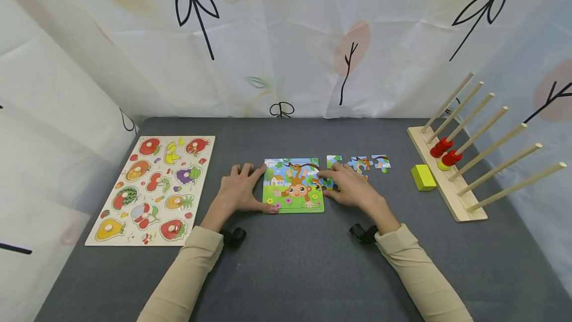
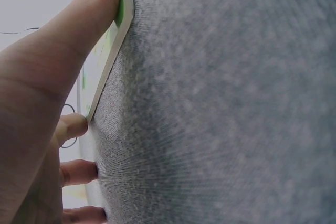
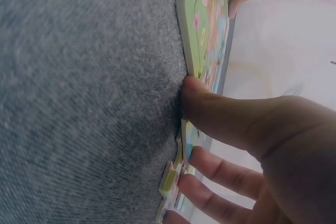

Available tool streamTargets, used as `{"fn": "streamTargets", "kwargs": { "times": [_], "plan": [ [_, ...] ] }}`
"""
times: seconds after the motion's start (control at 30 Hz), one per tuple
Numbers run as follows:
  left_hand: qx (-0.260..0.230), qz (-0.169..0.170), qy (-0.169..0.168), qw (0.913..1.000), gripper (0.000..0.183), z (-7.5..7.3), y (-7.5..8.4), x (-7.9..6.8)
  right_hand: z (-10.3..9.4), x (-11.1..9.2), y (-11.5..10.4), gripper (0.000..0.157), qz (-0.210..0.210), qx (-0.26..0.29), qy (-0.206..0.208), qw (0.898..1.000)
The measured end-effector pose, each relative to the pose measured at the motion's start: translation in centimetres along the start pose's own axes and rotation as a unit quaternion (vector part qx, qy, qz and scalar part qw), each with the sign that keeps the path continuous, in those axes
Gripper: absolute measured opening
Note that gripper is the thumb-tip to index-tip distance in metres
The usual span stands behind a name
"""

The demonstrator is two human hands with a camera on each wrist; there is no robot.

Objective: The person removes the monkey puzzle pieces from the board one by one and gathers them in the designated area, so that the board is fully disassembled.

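Note:
A jigsaw board [image 1: 292,202] with a printed monkey lies flat near the table's middle. My left hand [image 1: 239,190] spreads along its left edge, thumb on the near corner and forefinger at the far one. The left wrist view shows that thumb against the board's side [image 2: 110,56]. At the board's right edge, my right hand [image 1: 350,185] pinches a puzzle piece [image 1: 329,183], partly hidden by its fingers. In the right wrist view the thumb touches the board's edge [image 3: 185,35], and another loose piece [image 3: 169,179] lies under the fingertips.
Loose pieces lie behind the right hand, including one piece [image 1: 381,163] at the right. To the left is a fruit knob puzzle [image 1: 149,190]. On the right stand a wooden peg rack [image 1: 447,178] with red and yellow beads and a yellow block [image 1: 423,178]. A curtain [image 1: 286,63] hangs behind the table.

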State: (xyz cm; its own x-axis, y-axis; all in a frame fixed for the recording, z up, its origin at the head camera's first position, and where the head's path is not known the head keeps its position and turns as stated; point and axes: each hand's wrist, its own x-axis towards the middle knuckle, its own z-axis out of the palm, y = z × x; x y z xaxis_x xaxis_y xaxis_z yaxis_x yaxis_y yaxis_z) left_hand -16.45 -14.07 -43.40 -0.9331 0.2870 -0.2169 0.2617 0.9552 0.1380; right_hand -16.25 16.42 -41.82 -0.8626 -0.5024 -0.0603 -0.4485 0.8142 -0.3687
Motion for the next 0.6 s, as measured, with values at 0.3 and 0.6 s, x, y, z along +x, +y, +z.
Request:
{"fn": "streamTargets", "kwargs": {
  "times": [0.3, 0.6],
  "plan": [
    [0.001, 0.000, -0.002, 1.0000, 0.124, -0.05, 0.17, -0.05, 0.29, -0.18, -0.28, 0.045, -0.002, -0.012, 0.022, 1.000],
    [0.002, -0.002, -0.002, 1.0000, 0.124, 0.01, 0.02, 0.07, 0.10, -0.39, -0.22, 0.049, 0.030, -0.012, 0.002, 0.999]
  ]
}}
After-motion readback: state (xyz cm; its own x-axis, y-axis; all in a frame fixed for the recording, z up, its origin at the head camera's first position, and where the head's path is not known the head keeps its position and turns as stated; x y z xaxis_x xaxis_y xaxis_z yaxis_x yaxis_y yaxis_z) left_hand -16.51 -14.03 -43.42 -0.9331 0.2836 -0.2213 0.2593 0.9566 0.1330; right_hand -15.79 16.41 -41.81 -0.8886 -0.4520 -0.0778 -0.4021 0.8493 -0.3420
